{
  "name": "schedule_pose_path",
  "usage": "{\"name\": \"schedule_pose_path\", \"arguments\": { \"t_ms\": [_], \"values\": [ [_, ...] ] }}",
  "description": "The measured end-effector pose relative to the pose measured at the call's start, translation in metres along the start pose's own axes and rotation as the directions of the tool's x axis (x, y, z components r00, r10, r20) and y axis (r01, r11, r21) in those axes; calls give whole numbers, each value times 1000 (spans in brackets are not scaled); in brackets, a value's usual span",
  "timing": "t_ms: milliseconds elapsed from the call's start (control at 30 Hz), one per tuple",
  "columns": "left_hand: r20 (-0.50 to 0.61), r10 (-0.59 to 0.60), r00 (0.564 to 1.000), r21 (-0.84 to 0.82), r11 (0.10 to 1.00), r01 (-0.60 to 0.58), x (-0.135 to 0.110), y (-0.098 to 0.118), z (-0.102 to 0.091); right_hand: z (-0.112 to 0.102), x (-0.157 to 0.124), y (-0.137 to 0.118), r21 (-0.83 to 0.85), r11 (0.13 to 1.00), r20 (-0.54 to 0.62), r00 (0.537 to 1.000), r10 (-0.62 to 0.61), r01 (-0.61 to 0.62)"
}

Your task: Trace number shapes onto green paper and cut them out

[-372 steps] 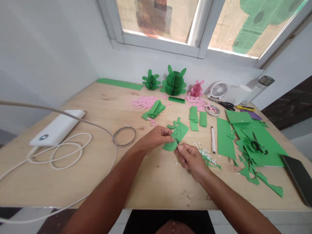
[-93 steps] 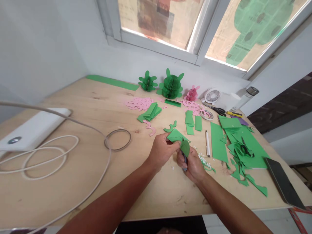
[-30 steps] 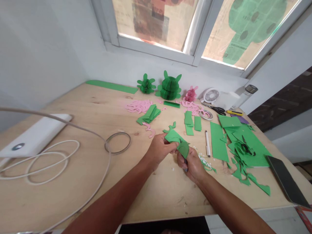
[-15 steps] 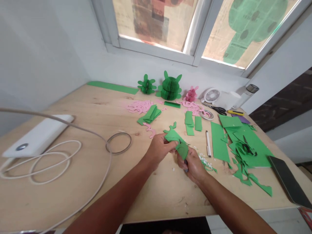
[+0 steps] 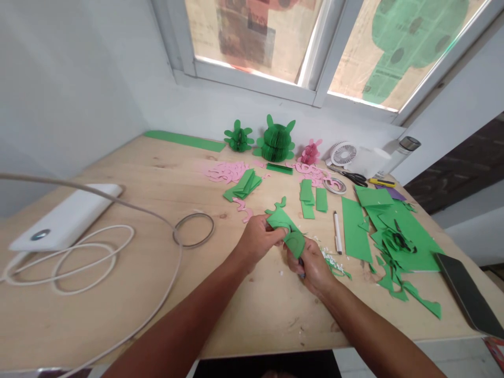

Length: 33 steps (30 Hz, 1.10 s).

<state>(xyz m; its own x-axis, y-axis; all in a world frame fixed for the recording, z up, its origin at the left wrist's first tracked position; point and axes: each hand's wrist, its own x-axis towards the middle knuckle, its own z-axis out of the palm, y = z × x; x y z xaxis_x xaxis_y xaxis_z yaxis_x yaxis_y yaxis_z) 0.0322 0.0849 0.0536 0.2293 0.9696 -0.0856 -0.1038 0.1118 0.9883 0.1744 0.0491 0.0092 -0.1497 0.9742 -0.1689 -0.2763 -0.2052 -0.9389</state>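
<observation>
My left hand (image 5: 258,240) is closed on a folded piece of green paper (image 5: 284,224) held just above the wooden table (image 5: 137,173). My right hand (image 5: 313,266) is closed around a small dark cutting tool (image 5: 301,261), whose tip is hidden behind the paper's rounded lower flap. The two hands touch at the paper, near the table's front middle. Small white and green paper scraps (image 5: 331,260) lie right beside my right hand.
A white pen (image 5: 337,224), green sheets and offcuts (image 5: 389,231), a dark phone (image 5: 468,294) lie right. Green strips (image 5: 243,185), pink cutouts (image 5: 226,171), paper cactus models (image 5: 275,139), tape (image 5: 335,185), scissors (image 5: 356,178), a fan (image 5: 343,154) sit behind. A wire ring (image 5: 194,230), white cable (image 5: 74,257) and power bank (image 5: 66,216) lie left.
Over twelve seconds the green paper has been turned and its cut flap now hangs down over my right hand. In the last second the hands have barely moved.
</observation>
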Motion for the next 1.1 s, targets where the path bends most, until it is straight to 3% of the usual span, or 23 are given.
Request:
{"name": "schedule_pose_path", "arguments": {
  "t_ms": [1100],
  "values": [
    [107,9,994,59,998,-15,2,7,-11,4,-3,-5,-34,999,-14,1000,28,-29]
  ]
}}
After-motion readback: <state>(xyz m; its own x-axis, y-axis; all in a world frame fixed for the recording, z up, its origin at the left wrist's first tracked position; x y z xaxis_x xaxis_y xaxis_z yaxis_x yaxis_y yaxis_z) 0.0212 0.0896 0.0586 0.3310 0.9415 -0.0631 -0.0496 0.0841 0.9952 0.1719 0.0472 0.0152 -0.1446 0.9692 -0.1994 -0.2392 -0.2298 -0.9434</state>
